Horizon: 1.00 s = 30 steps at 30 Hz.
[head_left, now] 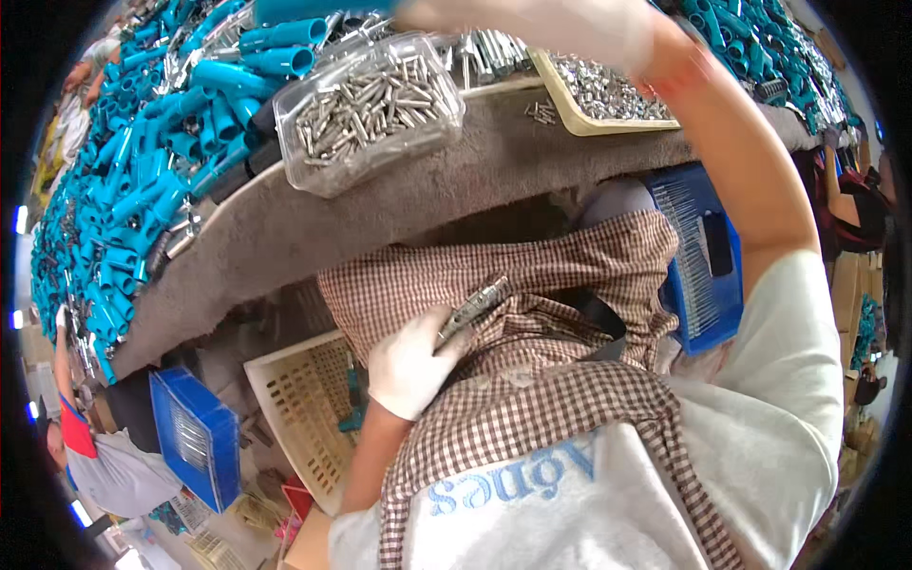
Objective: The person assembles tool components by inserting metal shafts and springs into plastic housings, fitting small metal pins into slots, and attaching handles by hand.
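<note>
One silvery metal piece or bundle (480, 302) sits at the dial's centre, grasped in the left hand's (413, 366) grip; the right hand's (560, 27) at twelve o'clock I cannot tell, and teal tubes (142, 171) heaped toward ten suggest much remains.

Brown bench (532, 166), teal tubes (138, 201), clear tub (375, 160)

Workshop, w/ lots of blue tubes (231, 79) at 10 o'clk, metal pins (370, 106) at 11, another worker (122, 470) at 8.
</note>
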Tool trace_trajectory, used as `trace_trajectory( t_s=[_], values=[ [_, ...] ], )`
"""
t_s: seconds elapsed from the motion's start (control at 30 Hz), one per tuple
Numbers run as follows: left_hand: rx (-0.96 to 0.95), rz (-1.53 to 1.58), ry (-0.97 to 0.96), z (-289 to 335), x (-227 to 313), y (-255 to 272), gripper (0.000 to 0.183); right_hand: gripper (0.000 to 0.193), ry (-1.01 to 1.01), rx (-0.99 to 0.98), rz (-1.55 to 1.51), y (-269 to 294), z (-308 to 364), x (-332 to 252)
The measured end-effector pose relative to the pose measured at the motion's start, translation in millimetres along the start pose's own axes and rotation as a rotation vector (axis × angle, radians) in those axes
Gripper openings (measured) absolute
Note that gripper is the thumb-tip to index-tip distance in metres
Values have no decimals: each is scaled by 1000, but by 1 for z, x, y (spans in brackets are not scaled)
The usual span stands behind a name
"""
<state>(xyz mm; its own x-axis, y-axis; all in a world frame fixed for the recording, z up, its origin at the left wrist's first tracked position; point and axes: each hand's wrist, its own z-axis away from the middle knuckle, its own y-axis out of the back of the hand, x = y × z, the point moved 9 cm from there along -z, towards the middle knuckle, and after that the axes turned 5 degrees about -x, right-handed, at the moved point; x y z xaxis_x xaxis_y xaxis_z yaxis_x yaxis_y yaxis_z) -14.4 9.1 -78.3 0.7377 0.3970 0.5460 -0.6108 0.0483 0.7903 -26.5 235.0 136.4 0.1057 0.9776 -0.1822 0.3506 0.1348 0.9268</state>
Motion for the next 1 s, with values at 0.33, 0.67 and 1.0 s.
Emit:
trace_trajectory(
  t_s=[0.33, 0.67, 1.0],
  values=[
    [60, -45, -184, -8, 26, 5, 35, 37, -157, -306, -171, -63, 223, -12],
    [-51, -98, -372, -15, 69, -5, 42, 45, 92, -263, -250, -87, 229, -41],
    [-192, -238, -328, -15, 64, -2, 79, 41, -180, -350, -700, -114, 226, -36]
  ],
)
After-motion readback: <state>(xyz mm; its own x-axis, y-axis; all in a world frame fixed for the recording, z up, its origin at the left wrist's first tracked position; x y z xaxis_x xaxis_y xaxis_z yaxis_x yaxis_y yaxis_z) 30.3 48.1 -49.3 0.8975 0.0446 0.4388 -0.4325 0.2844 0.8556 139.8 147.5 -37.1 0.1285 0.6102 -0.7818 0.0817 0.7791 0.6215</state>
